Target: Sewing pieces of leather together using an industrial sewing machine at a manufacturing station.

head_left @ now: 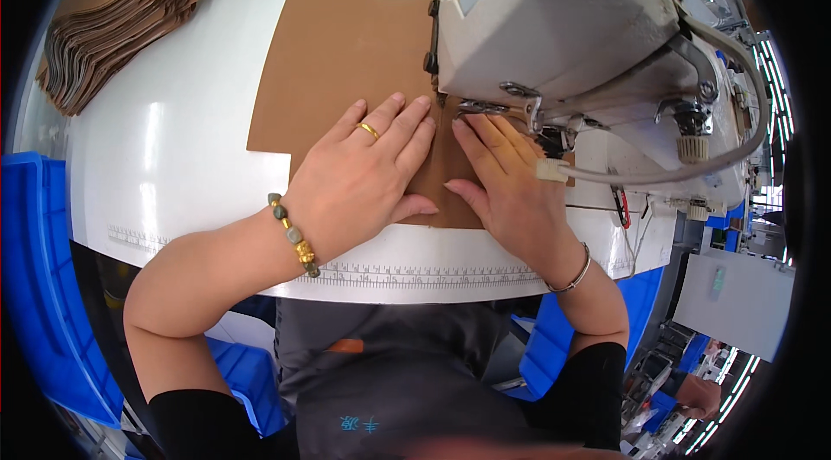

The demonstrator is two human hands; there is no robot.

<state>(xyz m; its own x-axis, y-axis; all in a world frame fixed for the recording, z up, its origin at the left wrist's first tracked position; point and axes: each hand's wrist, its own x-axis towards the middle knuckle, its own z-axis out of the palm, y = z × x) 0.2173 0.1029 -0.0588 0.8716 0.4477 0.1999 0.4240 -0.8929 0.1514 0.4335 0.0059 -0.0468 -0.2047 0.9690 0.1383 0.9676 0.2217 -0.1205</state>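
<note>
A flat brown piece of material (pixel 338 62) lies on the white table (pixel 173 157) and runs under the head of a white sewing machine (pixel 563 19). My left hand (pixel 363 174) lies palm down on it, fingers together, pressing it flat just left of the needle. It wears a gold ring and a beaded bracelet. My right hand (pixel 506 179) rests flat on the same piece close under the presser foot (pixel 480 107), fingertips at the foot. A silver bangle is on that wrist.
A stack of matching brown cut pieces (pixel 121 10) sits at the table's far left corner. A printed ruler strip runs along the near table edge (pixel 433 274). Blue bins (pixel 35 287) stand at the left and below the table. A grey cable (pixel 692 166) curves off the machine.
</note>
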